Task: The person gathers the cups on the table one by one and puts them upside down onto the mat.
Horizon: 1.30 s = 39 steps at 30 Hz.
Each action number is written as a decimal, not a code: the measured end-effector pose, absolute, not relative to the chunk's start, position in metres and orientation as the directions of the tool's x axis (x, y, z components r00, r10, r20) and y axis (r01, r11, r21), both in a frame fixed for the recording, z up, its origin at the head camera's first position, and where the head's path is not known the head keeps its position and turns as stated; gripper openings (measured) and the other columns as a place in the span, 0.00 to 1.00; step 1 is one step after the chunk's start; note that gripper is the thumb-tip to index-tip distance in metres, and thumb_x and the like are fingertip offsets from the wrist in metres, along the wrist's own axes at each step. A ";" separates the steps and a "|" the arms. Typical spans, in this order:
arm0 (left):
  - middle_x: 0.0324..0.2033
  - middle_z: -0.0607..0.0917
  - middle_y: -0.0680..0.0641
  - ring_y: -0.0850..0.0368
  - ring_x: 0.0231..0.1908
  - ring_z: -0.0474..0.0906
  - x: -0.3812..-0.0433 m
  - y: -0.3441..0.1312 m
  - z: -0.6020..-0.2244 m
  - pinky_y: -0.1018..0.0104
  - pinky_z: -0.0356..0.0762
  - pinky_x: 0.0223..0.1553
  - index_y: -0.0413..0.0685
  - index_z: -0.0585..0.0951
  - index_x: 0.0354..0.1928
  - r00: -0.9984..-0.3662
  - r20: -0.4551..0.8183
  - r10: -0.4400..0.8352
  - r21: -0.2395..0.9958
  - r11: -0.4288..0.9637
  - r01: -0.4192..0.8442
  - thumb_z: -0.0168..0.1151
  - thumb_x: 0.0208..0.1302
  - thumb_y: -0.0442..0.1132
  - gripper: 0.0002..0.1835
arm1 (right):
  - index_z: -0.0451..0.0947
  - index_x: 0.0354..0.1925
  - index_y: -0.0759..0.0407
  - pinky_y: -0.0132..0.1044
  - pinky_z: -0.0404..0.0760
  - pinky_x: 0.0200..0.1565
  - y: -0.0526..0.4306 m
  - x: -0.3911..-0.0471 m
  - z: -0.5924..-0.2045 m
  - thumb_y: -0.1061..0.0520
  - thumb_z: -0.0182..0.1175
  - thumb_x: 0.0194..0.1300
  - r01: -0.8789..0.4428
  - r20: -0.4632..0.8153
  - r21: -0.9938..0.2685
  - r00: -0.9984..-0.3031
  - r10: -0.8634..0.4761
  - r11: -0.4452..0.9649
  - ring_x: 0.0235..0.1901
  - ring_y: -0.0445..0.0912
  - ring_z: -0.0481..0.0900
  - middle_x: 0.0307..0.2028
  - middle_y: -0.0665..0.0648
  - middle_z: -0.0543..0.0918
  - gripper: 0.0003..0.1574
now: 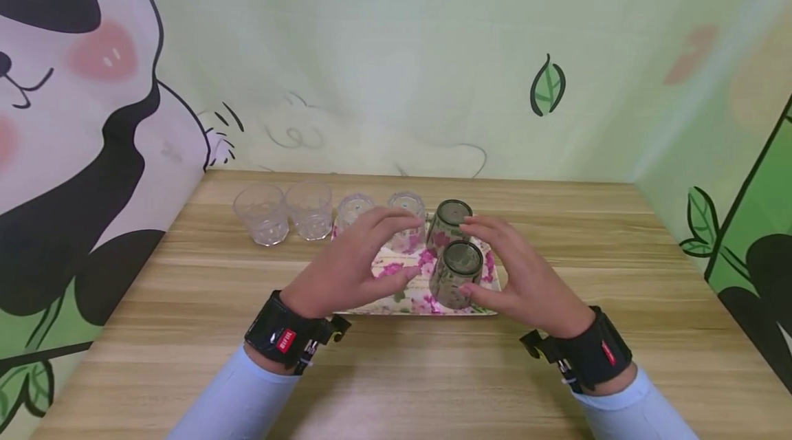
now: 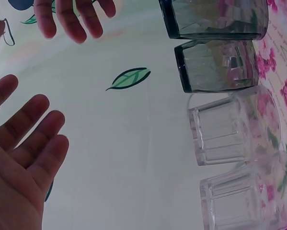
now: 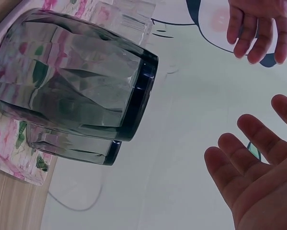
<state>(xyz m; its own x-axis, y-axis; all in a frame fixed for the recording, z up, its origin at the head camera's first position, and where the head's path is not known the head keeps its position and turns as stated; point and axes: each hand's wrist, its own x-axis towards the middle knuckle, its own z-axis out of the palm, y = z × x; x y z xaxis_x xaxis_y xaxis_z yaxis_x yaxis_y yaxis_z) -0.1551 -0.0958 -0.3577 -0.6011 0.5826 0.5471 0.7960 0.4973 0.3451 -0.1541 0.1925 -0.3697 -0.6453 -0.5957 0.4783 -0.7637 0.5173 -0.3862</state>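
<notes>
Spread and empty, our left hand (image 1: 349, 268) and right hand (image 1: 533, 282) hover over the floral tray (image 1: 402, 306), where two smoked-grey tumblers (image 1: 456, 276) stand upside down toward its right edge. A low sweep could knock the nearer into its close neighbour. Our right wrist view shows a gap below the fingers (image 3: 241, 155) that the head view hides.

Floral tray (image 1: 402, 304), right half: two smoked glasses (image 1: 448, 282) block | tray's rear left: two clear glasses (image 1: 406, 205) block | beyond tray's left: two tumblers (image 1: 261, 216) block | tray's front middle: passable | right of tray: open tabletop (image 1: 637, 261)
</notes>
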 end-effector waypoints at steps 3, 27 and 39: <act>0.62 0.79 0.41 0.49 0.65 0.72 -0.156 -0.098 -0.357 0.46 0.78 0.66 0.49 0.73 0.67 -0.603 0.572 0.556 0.329 0.517 0.790 0.65 0.65 0.46 0.29 | 0.61 0.73 0.53 0.69 0.76 0.64 0.192 -0.154 -0.370 0.54 0.74 0.54 -0.760 0.471 -0.388 -0.649 -0.597 0.521 0.70 0.60 0.66 0.70 0.66 0.69 0.52; 0.66 0.75 0.36 0.40 0.67 0.67 -0.168 -0.126 -0.349 0.37 0.72 0.68 0.44 0.72 0.68 -0.713 0.568 0.411 0.379 0.639 0.670 0.58 0.72 0.47 0.27 | 0.64 0.71 0.58 0.67 0.77 0.64 0.194 -0.153 -0.370 0.52 0.75 0.54 -0.746 0.448 -0.401 -0.665 -0.597 0.531 0.70 0.59 0.66 0.70 0.66 0.69 0.50; 0.65 0.76 0.36 0.41 0.67 0.68 -0.175 -0.131 -0.353 0.38 0.72 0.68 0.42 0.72 0.67 -0.698 0.592 0.403 0.357 0.645 0.675 0.59 0.68 0.40 0.27 | 0.64 0.70 0.58 0.67 0.78 0.63 0.193 -0.155 -0.371 0.52 0.74 0.56 -0.745 0.447 -0.401 -0.667 -0.596 0.533 0.70 0.58 0.66 0.70 0.66 0.69 0.49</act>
<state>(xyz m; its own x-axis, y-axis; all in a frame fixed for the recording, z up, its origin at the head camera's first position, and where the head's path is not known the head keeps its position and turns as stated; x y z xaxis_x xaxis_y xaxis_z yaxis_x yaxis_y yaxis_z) -0.1746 -0.1311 -0.3529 -0.6982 0.4029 0.5918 0.6752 0.6453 0.3572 -0.1548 0.1932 -0.3710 -0.6670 -0.5964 0.4465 -0.7450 0.5331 -0.4009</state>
